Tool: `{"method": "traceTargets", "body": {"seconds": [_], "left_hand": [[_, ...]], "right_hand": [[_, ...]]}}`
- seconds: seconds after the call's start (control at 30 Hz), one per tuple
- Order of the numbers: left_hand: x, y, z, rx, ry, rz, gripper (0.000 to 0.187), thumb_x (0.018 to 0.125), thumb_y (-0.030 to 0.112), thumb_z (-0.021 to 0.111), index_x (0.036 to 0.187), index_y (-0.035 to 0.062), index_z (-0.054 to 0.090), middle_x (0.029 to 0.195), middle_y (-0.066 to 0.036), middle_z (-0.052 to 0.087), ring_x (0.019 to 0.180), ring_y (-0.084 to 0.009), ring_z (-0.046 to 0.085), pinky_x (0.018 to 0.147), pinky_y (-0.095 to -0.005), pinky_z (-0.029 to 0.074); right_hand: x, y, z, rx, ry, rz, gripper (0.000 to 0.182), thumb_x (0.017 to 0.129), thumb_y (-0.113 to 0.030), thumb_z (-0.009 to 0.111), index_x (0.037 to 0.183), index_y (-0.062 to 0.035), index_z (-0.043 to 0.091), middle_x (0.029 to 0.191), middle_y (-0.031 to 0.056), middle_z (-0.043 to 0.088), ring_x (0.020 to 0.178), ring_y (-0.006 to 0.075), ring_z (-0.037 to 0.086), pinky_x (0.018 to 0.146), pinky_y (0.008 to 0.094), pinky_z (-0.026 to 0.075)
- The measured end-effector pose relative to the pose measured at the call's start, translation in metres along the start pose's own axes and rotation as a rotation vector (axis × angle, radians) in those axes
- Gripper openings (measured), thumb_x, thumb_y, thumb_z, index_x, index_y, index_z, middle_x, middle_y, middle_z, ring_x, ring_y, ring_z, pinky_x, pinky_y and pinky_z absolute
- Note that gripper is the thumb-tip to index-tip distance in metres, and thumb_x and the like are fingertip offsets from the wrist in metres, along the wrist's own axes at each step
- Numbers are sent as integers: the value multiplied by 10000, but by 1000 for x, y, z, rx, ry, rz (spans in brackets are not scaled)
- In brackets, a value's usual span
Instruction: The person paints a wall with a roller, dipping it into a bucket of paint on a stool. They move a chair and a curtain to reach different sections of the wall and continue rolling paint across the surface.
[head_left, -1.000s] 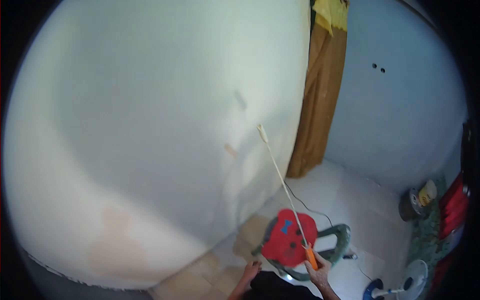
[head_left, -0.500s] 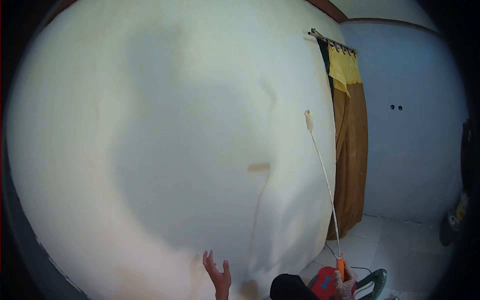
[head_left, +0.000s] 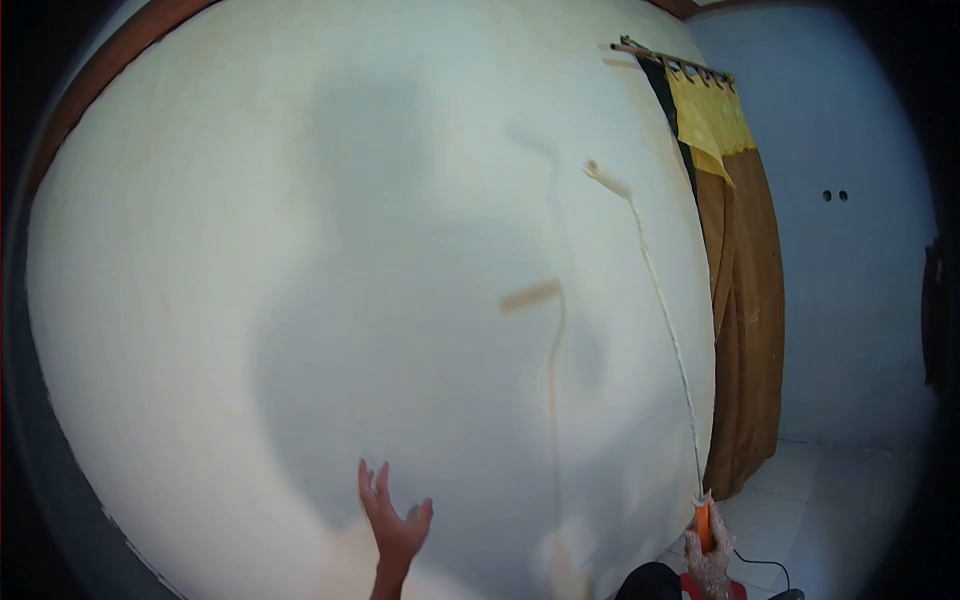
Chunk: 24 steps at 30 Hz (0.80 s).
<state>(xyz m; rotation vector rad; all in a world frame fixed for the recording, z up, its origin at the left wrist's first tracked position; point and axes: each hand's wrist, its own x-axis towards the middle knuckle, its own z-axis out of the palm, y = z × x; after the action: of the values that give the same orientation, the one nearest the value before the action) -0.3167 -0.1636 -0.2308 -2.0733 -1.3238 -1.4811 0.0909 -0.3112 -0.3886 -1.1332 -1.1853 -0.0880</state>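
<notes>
The paint roller (head_left: 608,180) is sitting at one to two o'clock of the view, its pale sleeve tilting toward ten o'clock. It is showing in front of the white wall (head_left: 170,300), and its shadows are falling on that wall, apart from the sleeve. From the sleeve, a thin, pale-coated rod (head_left: 667,315) is running down toward five o'clock and is ending in an orange handle (head_left: 704,527) between four and five o'clock. The right hand (head_left: 709,562) is gripping this handle, its fingers closing around it; white specks are covering the skin. The left hand (head_left: 393,527) is rising near seven o'clock in front of the wall, its fingers spreading open and its thumb standing apart. A large, soft shadow is covering the wall's middle.

At three o'clock a brown curtain (head_left: 755,330) with a yellow top (head_left: 712,115) is hanging from a rod with loops (head_left: 680,62). Beyond it a blue wall (head_left: 850,320) is showing two dark holes (head_left: 835,196) between two and three o'clock. Between four and five o'clock a dark cable (head_left: 772,563) is lying on the pale tiled floor (head_left: 830,500). Brown trim (head_left: 110,90) is bordering the white wall at ten o'clock.
</notes>
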Motion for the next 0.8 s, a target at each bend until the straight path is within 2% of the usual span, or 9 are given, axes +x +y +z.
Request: {"method": "traceTargets", "body": {"seconds": [0.13, 0.2, 0.27, 0.33, 0.43, 0.5, 0.57, 0.7, 0.8], "left_hand": [[67, 27, 35, 82, 87, 107, 853, 655, 157, 751, 1398, 61, 343, 1503, -260, 131, 1365, -435, 210, 1065, -522, 261], [101, 42, 56, 324, 170, 151, 887, 644, 185, 757, 1414, 80, 328, 1513, -274, 96, 1388, -445, 155, 1079, -530, 224], [146, 52, 71, 459, 255, 260, 926, 636, 211, 762, 1434, 100, 305, 1513, -281, 96, 1396, -443, 132, 1091, -531, 198], [219, 85, 69, 486, 292, 416, 972, 636, 221, 784, 1454, 112, 271, 1517, -265, 105, 1396, -444, 122, 1097, -538, 203], [322, 143, 61, 449, 337, 308, 1073, 615, 272, 836, 1480, 149, 214, 1540, -210, 62, 1389, -470, 106, 1093, -562, 232], [348, 162, 74, 734, 148, -15, 1120, 595, 317, 846, 1489, 166, 189, 1545, -204, 25, 1385, -496, 74, 1048, -616, 280], [355, 193, 88, 807, 68, -154, 1172, 565, 323, 853, 1494, 151, 159, 1548, -201, 1, 1384, -502, 56, 1089, -545, 272], [355, 198, 83, 767, -4, -364, 1225, 521, 432, 838, 1486, 78, 171, 1552, -194, -41, 1399, -480, -9, 987, -698, 282], [354, 188, 82, 663, 32, -309, 1182, 548, 526, 817, 1477, 107, 218, 1543, -226, 9, 1389, -509, -14, 936, -738, 279]], "right_hand": [[81, 44, 18, 60, -13, -98, 525, 840, -6, 612, 1334, 42, 440, 802, 100, 596, 543, 101, 543, 464, 220, 478], [132, 63, 25, 1, -23, -144, 514, 839, -14, 620, 1322, 45, 454, 830, 114, 593, 588, 132, 571, 499, 247, 490], [191, 72, 25, 24, 8, -233, 519, 796, -25, 669, 1281, 46, 500, 844, 153, 608, 729, 248, 594, 633, 332, 489], [254, 89, 15, 32, -13, -221, 537, 787, -25, 679, 1292, 18, 502, 857, 153, 599, 728, 253, 586, 639, 331, 488], [344, 104, -10, -69, 52, -397, 571, 761, -17, 703, 1301, -36, 516, 876, 157, 569, 707, 251, 568, 634, 317, 481], [389, 110, -17, -44, 28, -344, 555, 754, 0, 700, 1282, -18, 529, 842, 148, 556, 693, 245, 564, 624, 303, 474], [440, 106, -17, 1, -27, -281, 529, 758, 12, 689, 1266, -13, 543, 834, 144, 553, 675, 242, 563, 599, 295, 470], [532, 39, -5, 74, -84, -263, 503, 774, 19, 668, 1261, -12, 547, 818, 141, 548, 652, 245, 555, 571, 296, 462], [622, -28, 6, 68, -91, -313, 471, 803, 10, 640, 1262, -48, 556, 800, 121, 539, 627, 236, 555, 554, 314, 454]]}}
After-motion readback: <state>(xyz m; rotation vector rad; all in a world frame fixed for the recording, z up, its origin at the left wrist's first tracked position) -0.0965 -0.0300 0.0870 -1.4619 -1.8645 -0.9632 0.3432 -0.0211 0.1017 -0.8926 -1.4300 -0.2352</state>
